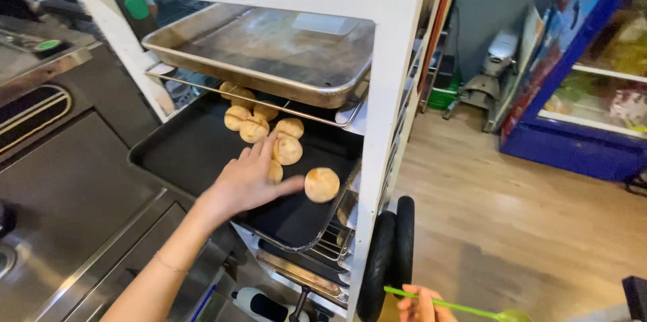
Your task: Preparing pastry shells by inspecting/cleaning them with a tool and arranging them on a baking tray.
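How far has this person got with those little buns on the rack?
Already on the dark tray: a cluster of round golden buns sits at its back. In hand: the left hand is spread over the buns nearest the front, beside one bun lying apart; the right hand holds a green utensil. Left: much of the dark tray, and the metal tray above, hold no buns.

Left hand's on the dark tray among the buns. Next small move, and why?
Probably close the left hand on the bun partly hidden beneath its fingers. The palm lies flat on the dark tray, fingers spread, nothing gripped. A second bun sits just past the fingertips, the likely alternative. The right hand holds a green utensil.
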